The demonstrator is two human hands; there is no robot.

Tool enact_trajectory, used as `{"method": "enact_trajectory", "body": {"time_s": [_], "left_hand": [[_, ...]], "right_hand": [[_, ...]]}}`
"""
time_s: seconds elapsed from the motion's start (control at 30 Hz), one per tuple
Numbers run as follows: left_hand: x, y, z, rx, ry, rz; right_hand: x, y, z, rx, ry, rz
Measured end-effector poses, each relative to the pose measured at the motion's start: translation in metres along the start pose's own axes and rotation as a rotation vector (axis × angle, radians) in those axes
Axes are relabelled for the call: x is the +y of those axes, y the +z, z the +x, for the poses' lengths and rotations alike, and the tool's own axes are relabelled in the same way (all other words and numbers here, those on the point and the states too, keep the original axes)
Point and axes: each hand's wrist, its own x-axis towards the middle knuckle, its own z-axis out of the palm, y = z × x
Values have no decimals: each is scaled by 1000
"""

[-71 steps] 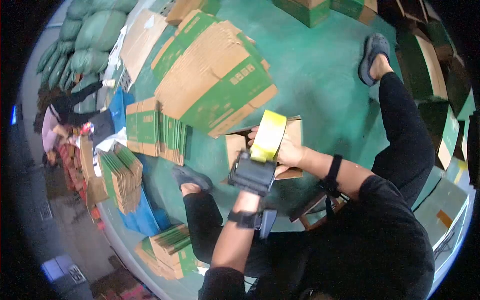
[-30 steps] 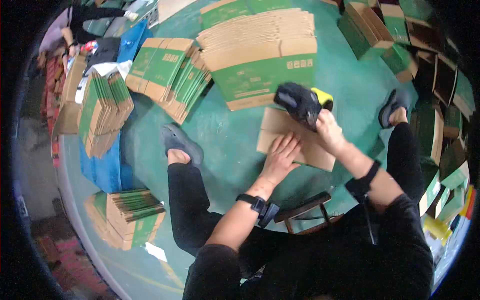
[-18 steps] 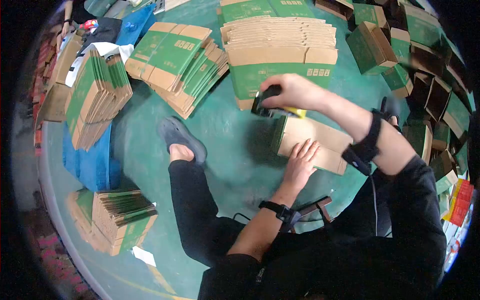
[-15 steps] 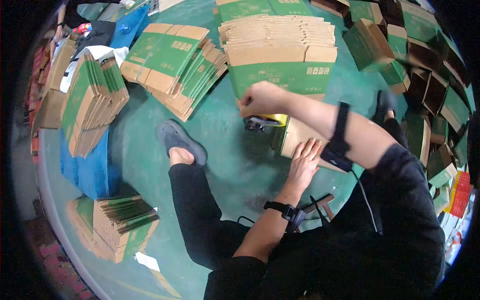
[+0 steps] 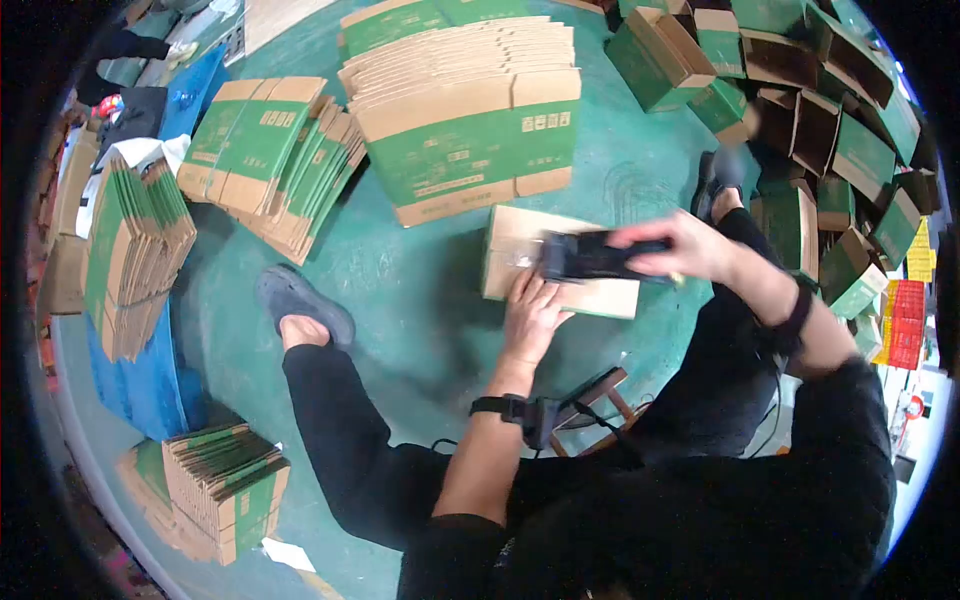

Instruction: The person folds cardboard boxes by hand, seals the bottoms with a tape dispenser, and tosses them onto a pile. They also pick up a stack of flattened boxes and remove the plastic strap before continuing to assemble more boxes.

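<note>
A small cardboard box (image 5: 605,298) stands on the floor in front of me, its plain brown side facing up. Flat on its near left edge lie the fingers of my left hand (image 5: 530,325), which is open and presses on the cardboard. My right hand (image 5: 690,248) is closed around the handle of a black tape dispenser (image 5: 592,256), blurred by motion. The dispenser is over the box top, its head close to my left fingertips. A shiny patch that looks like clear tape (image 5: 520,258) shows on the box's left part.
Beyond the box stands a row of flattened green-and-brown cartons (image 5: 470,140). More flat bundles (image 5: 250,140) lie to the left, some on a blue crate (image 5: 150,385). Opened boxes (image 5: 800,130) are heaped at the right. A small stool (image 5: 595,395) is near my lap.
My right hand has swung rightward with the tape dispenser, from the box's far left side to over its top. My left hand stays on the box. The view has shifted right.
</note>
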Motion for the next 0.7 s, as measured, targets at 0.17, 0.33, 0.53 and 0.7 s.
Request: {"method": "enact_trajectory", "body": {"time_s": [0.17,0.33,0.53,0.7], "left_hand": [[15,-11,6,48,61,56],[-1,-15,76,231,-275,713],[-15,-4,92,-110,-860,469],[-30,-16,90,-138,-958,268]], "right_hand": [[70,-12,-110,10,229,28],[113,6,-126,76,56,197],[172,12,-130,111,42,60],[178,68,-40,-53,406,142]]}}
